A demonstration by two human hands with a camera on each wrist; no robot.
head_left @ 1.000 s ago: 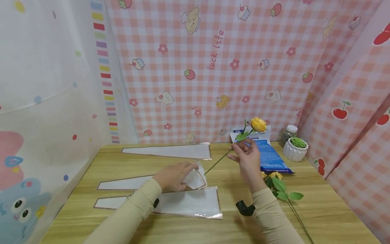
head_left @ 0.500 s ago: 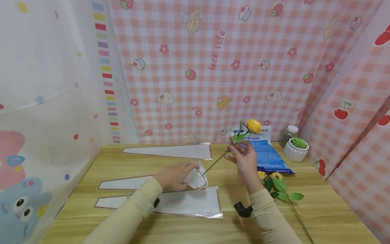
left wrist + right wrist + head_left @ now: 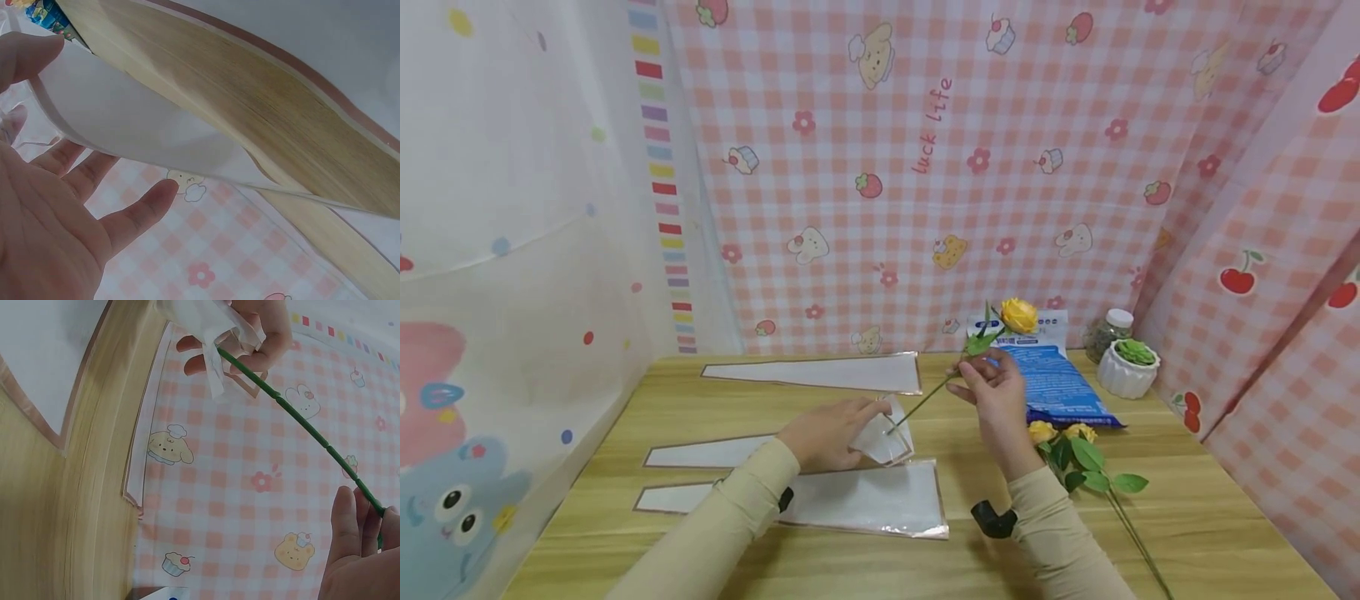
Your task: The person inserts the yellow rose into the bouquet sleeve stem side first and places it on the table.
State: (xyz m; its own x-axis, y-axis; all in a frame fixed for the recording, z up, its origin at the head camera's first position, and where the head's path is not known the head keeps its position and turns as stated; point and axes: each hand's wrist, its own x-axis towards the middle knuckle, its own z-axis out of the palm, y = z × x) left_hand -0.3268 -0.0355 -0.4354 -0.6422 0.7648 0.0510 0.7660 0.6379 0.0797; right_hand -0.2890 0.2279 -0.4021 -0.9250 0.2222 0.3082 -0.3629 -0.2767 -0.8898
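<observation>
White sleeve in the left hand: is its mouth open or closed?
Open: the white sleeve shows its edges standing apart, and the green stem reaches between them.

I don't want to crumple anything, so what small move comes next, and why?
Probably ease the yellow rose a little deeper into the white sleeve with the right hand: the stem's lower end seems just inside, the left hand holds the sleeve open, and much stem shows outside.

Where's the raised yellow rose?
Head view, right of centre: the right hand holds the yellow rose, which overlaps the top of the blue packet.
</observation>
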